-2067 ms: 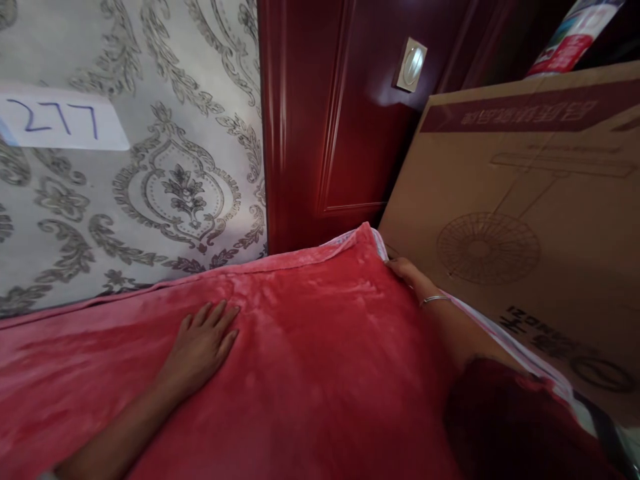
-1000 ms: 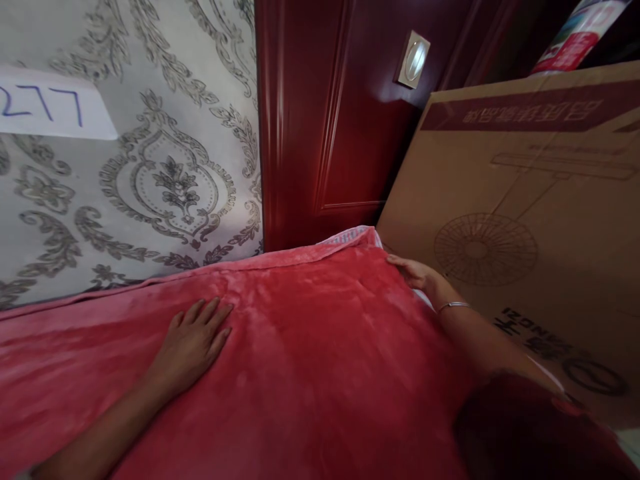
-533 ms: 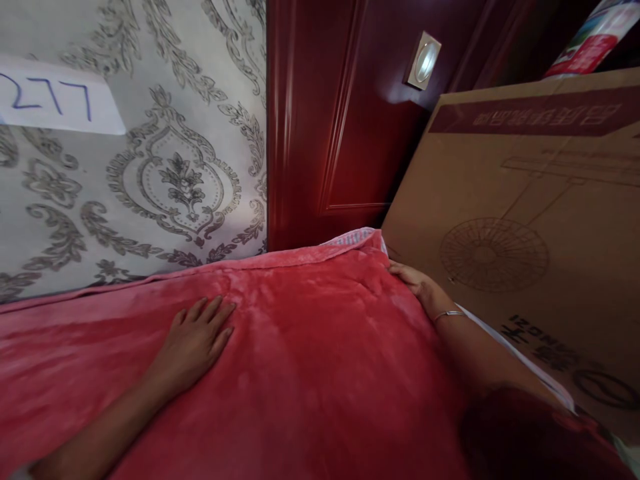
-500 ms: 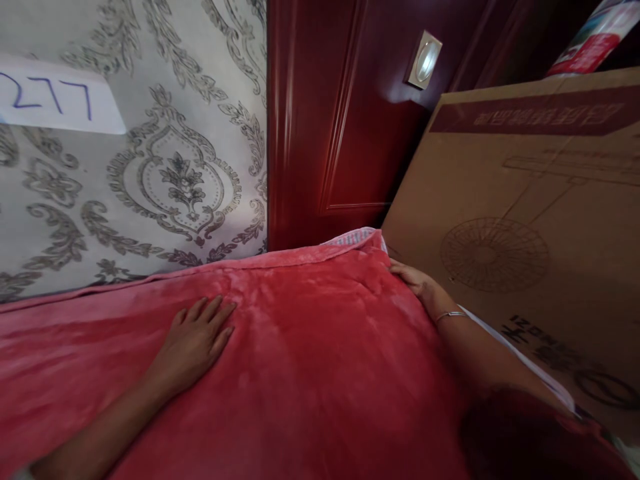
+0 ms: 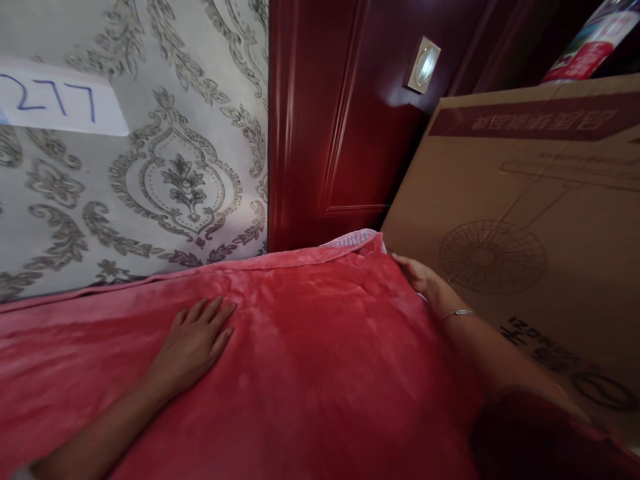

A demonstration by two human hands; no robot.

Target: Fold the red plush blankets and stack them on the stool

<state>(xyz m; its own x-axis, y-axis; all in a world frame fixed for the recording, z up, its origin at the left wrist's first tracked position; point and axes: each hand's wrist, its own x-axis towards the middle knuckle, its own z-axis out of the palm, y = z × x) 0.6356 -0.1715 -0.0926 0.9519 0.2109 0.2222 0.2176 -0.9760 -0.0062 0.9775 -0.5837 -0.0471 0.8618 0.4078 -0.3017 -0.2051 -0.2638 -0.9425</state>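
A plush red blanket covers the bed across the lower part of the view. My left hand lies flat on it, fingers stretched out and holding nothing. My right hand, with a thin bracelet at the wrist, is at the blanket's far right edge near its corner, fingers curled over the edge and partly hidden beneath it. A pale striped sheet peeks out under the blanket's corner.
A large cardboard fan box leans close along the bed's right side. Patterned grey wallpaper with a paper label reading 277 stands behind the bed. A dark red wooden door fills the corner.
My right hand has shifted slightly along the blanket's right edge near the corner. My left hand has stayed flat in place. The view has swayed a little.
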